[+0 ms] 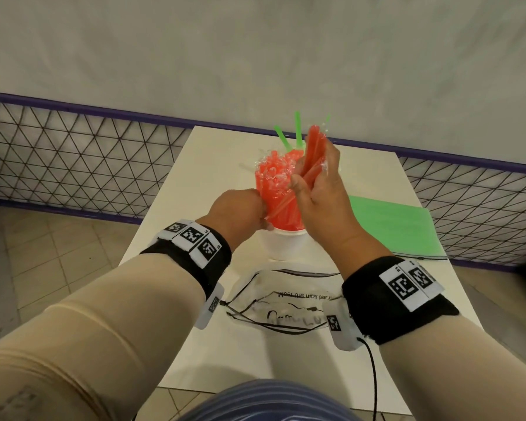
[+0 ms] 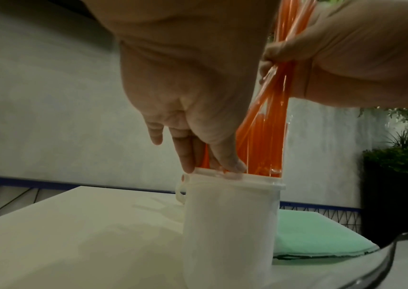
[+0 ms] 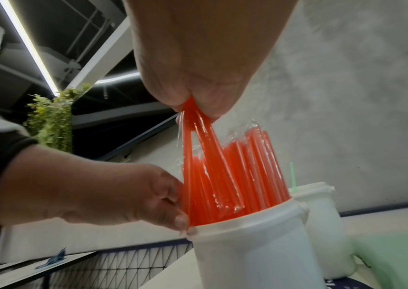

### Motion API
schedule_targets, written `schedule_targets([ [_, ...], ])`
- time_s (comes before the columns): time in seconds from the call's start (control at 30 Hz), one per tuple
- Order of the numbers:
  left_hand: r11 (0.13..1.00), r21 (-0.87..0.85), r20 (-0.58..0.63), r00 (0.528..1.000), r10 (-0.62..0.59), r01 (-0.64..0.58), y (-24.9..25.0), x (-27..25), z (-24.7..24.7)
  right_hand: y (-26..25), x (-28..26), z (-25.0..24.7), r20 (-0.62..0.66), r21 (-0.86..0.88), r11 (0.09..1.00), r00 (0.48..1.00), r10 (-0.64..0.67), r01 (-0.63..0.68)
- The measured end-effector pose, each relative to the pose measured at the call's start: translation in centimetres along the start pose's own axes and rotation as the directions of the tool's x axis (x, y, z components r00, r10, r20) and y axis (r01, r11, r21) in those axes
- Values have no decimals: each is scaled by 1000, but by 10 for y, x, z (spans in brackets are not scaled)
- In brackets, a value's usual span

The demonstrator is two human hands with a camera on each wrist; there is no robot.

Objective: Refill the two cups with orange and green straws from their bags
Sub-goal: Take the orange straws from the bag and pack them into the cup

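Orange straws (image 1: 281, 189), each in clear wrap, stand packed in a white cup (image 1: 283, 243) near the middle of the white counter (image 1: 195, 344), their tops fanning well above the rim. The right hand (image 1: 319, 192) is above the cup with its fingers (image 3: 207, 101) curled round a small bunch of these straws, pinching them near the upper ends while their lower ends angle down into the cup. The left hand (image 1: 240, 212) is at the cup's near-left rim, fingers (image 2: 230, 160) curled down against the straws and their tips touching the rim; they press the bundle rather than wrap it. Just behind this cup stands a second white cup (image 3: 321, 224), mostly hidden in the head view, with a few green straws (image 1: 298, 129) sticking up from it. A bag of green straws (image 1: 395, 223) lies flat on the counter to the right of the cups. Nearer the person, a clear bag (image 1: 286, 302) with dark drawstrings and printed lettering lies crumpled on the counter, between the two wrists. Both wrists wear black bands with square-coded white tags. Beyond the counter runs a wire mesh fence (image 1: 73, 153) with a purple rail, and behind it a pale wall.
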State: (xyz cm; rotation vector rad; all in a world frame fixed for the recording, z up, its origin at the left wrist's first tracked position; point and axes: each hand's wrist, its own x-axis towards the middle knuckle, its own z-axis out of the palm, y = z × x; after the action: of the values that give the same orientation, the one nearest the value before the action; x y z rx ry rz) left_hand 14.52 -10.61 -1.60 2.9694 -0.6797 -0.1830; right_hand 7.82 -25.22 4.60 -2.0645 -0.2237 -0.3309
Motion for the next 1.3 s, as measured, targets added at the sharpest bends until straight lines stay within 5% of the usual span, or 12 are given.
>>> schedule_targets([
  [0.33, 993, -110, -5, 999, 50, -50, -3, 0, -2, 6, 2, 4, -231, 64, 998, 973, 27, -12],
  [0.63, 994, -110, -47, 998, -31, 26, 8, 1, 9, 6, 13, 23, -4, 91, 995, 999, 48, -48],
  [1.03, 991, -32, -35, 990, -134, 133, 27, -3, 1, 4, 30, 16, 303, 27, 998, 951, 53, -64],
  [1.3, 988, -41, -1, 989, -150, 150, 37, 10, 9, 2, 26, 14, 244, 207, 961, 961, 131, -184],
])
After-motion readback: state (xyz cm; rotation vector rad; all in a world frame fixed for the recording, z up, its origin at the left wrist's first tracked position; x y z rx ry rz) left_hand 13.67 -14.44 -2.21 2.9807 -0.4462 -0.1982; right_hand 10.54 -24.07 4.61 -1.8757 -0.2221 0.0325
